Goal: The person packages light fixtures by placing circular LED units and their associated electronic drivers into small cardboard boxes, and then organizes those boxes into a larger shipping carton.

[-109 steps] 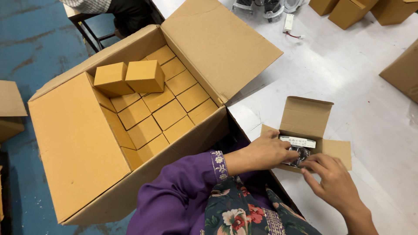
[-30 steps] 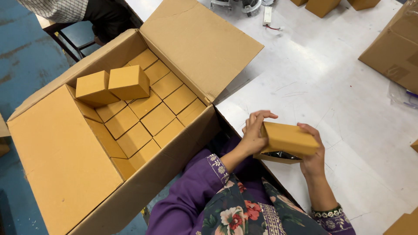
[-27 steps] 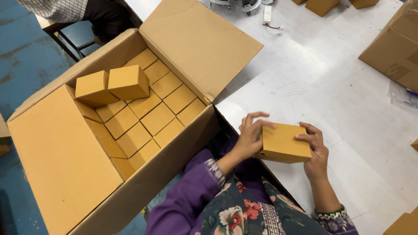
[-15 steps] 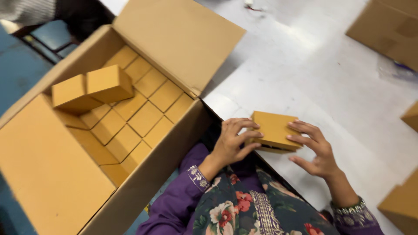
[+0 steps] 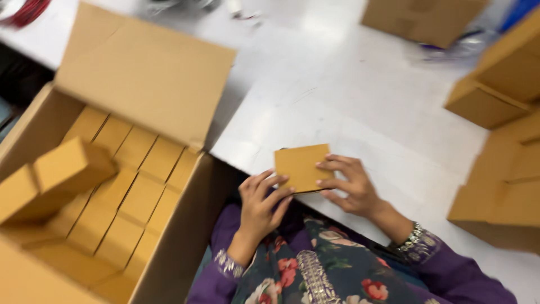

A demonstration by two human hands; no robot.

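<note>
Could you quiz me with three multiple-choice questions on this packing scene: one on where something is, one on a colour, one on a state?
1. Where is the small closed box?
A. on the white table's near edge, between both hands
B. inside the big carton
C. on the floor

2. What colour are the person's sleeves?
A. green
B. purple
C. white

3. How is the big carton at the left?
A. taped shut
B. lying flattened
C. open, with small boxes packed inside

Answers: 1 A, the left hand and right hand touch it on the table. 2 B, both cuffs are purple. 3 C, its flaps stand up over rows of small boxes.
</note>
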